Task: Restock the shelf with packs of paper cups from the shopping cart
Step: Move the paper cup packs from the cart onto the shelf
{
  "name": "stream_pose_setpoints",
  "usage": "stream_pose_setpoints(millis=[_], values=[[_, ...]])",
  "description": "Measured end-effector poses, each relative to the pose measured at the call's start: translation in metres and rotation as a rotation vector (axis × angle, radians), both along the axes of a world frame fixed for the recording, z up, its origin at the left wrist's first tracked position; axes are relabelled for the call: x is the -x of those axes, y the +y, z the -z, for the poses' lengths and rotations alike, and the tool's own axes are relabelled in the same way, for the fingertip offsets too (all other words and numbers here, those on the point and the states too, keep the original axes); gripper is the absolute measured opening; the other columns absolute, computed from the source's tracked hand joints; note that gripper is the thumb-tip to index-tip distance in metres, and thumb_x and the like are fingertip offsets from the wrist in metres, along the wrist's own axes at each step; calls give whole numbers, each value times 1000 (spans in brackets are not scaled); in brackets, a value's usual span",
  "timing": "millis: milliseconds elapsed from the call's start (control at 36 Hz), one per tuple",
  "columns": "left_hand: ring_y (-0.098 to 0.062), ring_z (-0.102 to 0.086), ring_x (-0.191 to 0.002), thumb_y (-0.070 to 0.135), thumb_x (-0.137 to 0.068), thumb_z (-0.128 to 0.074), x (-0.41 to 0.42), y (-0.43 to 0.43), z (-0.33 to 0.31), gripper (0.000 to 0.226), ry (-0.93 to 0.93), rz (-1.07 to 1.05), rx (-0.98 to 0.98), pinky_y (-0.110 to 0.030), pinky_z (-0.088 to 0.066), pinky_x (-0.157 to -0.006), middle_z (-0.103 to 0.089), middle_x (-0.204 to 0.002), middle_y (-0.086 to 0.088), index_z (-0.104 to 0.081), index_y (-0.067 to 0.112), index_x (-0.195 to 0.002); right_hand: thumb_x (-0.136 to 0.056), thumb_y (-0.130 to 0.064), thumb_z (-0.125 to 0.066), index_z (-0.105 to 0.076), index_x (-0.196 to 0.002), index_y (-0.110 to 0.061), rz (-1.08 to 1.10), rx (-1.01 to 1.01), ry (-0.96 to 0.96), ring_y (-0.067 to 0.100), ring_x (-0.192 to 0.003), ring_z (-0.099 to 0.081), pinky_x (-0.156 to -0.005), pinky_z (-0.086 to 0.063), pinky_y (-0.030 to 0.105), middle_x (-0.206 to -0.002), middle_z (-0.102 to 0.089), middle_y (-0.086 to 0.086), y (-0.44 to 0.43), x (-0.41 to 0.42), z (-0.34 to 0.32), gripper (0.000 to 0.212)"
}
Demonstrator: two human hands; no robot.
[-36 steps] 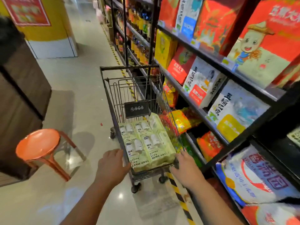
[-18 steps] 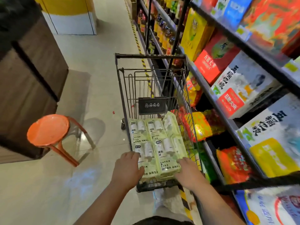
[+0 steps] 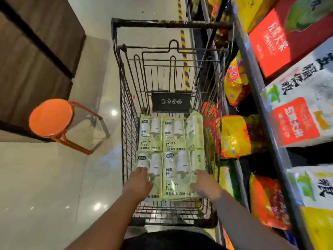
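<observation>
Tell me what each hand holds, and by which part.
Nothing is lifted. Left hand rests on top of the near-left cup pack. Right hand is at the right edge of the near-right cup pack; whether it grips cannot be told.

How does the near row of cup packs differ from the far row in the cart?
The near row has the left hand on its left pack and the right hand at its right edge; the far row is untouched. The near row lies nearest the person; the far row lies by the black placard. Both are pale green, flat in the shopping cart.
</observation>
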State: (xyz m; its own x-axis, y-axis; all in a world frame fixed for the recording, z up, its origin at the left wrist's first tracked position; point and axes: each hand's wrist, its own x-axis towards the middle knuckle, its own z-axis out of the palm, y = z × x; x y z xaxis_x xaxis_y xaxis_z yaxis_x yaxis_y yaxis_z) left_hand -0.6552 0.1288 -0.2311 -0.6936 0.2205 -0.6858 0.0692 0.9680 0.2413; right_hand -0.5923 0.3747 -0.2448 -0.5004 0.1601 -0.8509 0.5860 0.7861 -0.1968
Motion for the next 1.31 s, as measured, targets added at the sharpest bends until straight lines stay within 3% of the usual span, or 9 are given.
stream_pose_setpoints(millis=[139, 222, 333, 611, 750, 972, 1139, 1250, 1306], values=[[-28, -52, -123, 35, -96, -53, 7, 5, 34, 50, -28, -156, 48, -41, -48, -101, -48, -139, -11, -45, 11, -139, -93, -32, -57, -41, -145, -15, 56, 32, -31, 30, -119, -56, -89, -52, 34, -144, -46, 13, 9, 23, 39, 57], [-30, -53, -120, 33, -96, -52, 9, 5, 60, 44, -91, -218, 93, -41, -47, -97, -50, -134, -11, -46, 11, -134, -92, -26, -56, -41, -146, -12, 71, 101, -15, 30, -120, -55, -81, -42, 27, -143, -50, 13, 5, 29, 61, 58], [-29, -50, -121, 26, -98, -50, 10, 11, 90, 39, -159, -249, 102, -39, -43, -100, -51, -132, -13, -49, 6, -132, -93, -27, -55, -44, -141, -13, 121, 146, 4, 21, -95, -56, -64, -42, 27, -130, -57, 9, -3, 28, 84, 51], [-32, -28, -143, 36, -75, -74, 10, 24, 129, 98, -143, -635, 256, -56, -33, -108, -32, -154, -9, -18, 11, -151, -84, -21, -72, -28, -150, -18, 314, 104, 49, 28, -120, -49, -96, -50, 34, -141, -31, 12, -27, 17, 118, 79], [-33, -22, -145, 30, -70, -74, 11, 23, 136, 108, -199, -691, 246, -59, -33, -110, -29, -160, -6, -11, 17, -157, -80, -29, -79, -35, -142, -14, 478, 13, 84, 34, -124, -46, -98, -44, 38, -137, -42, 14, -39, 27, 125, 78], [-32, -39, -128, 40, -60, -87, 33, 22, 127, 109, -216, -730, 243, -40, -46, -100, -44, -137, -15, -31, 2, -145, -67, -19, -88, -48, -119, -9, 840, 87, 12, 23, -87, -66, -69, -59, 33, -111, -63, 10, -21, 47, 126, 67], [-40, -50, -122, 21, -67, -85, 36, 28, 125, 105, -305, -851, 207, -43, -54, -90, -18, -153, -24, -23, 1, -150, -73, -13, -85, -60, -119, -7, 877, 231, -62, 23, -85, -70, -63, -53, 27, -97, -73, 10, -14, 48, 122, 52], [-38, -45, -132, 32, -74, -83, 41, 23, 130, 82, -293, -848, 166, -41, -43, -106, -41, -149, -20, -48, 4, -142, -65, -17, -89, -52, -121, -10, 912, 208, -7, 27, -92, -68, -71, -61, 39, -113, -66, 12, -16, 46, 123, 68], [-32, -50, -119, 32, -78, -82, 41, 21, 125, 78, -309, -845, 196, -34, -45, -92, -41, -145, -18, -47, 4, -141, -63, -14, -86, -50, -121, -12, 934, 216, 29, 29, -98, -65, -81, -59, 43, -115, -63, 10, -18, 45, 122, 69]])
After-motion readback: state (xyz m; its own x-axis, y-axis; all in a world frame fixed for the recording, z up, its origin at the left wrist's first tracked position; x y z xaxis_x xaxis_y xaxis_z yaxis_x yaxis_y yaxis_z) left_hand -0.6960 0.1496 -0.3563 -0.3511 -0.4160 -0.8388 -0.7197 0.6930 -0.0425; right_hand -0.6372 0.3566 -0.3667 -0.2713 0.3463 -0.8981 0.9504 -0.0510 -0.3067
